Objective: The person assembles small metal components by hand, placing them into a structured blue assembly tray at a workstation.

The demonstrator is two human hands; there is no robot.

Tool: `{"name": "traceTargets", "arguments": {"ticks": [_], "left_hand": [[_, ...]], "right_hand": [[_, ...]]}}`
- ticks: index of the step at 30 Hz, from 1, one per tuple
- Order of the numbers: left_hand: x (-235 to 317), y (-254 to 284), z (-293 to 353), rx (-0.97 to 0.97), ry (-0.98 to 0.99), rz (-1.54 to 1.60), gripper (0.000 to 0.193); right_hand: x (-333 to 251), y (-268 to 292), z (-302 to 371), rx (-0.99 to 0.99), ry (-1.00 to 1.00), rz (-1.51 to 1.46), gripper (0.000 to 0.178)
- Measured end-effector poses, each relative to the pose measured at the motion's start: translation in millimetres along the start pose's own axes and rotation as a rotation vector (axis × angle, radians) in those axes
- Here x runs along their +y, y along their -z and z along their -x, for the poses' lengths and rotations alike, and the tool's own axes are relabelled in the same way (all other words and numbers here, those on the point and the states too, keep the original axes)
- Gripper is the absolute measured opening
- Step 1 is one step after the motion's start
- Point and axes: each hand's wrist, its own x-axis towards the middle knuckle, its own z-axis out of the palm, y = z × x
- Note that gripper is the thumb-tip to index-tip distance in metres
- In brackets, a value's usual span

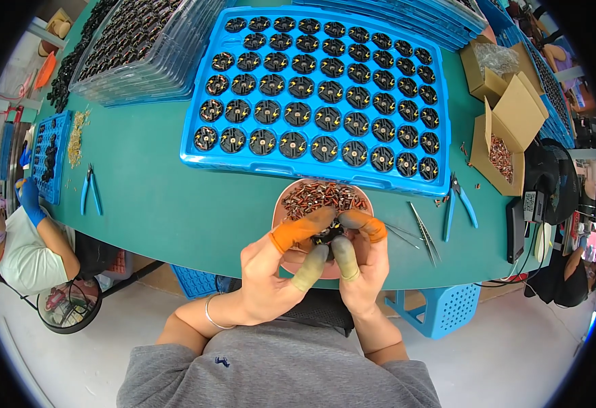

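Between my left hand point(277, 262) and my right hand point(362, 262) is a small round black part point(326, 236), pinched by thumbs and forefingers that wear orange and pale yellow-green finger cots. My fingers cover much of it. It looks like the black discs point(300, 114) with yellow marks and copper-coloured centres, set in rows in the blue tray point(188, 153) beyond. Right under my hands stands a pink bowl point(277, 211), filled with many small copper-coloured and silvery pieces point(325, 196). One spot at the tray's far left corner region holds no disc.
Blue-handled pliers point(459, 204) and tweezers point(424, 231) lie right of the bowl; other pliers point(91, 190) lie left. An open cardboard box point(505, 136) of copper-coloured pieces stands right. Clear stacked trays point(142, 54) stand far left. A co-worker point(40, 238) sits at left.
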Motion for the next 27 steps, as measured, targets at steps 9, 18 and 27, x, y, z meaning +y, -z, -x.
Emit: {"name": "traceTargets", "arguments": {"ticks": [9, 18, 27], "left_hand": [[-0.4, -0.4, 2.9, -0.008, -0.004, 0.026, 0.032], [4.3, 2.3, 0.0, -0.064, 0.082, 0.116, 0.032], [2.3, 0.3, -5.0, -0.013, 0.07, 0.225, 0.034]], "right_hand": [[-2.7, -1.2, -4.9, -0.011, 0.042, 0.046, 0.029], [-9.0, 3.9, -10.5, -0.025, 0.045, 0.014, 0.028], [-13.8, 7.2, -12.4, -0.012, -0.061, 0.018, 0.027]]}}
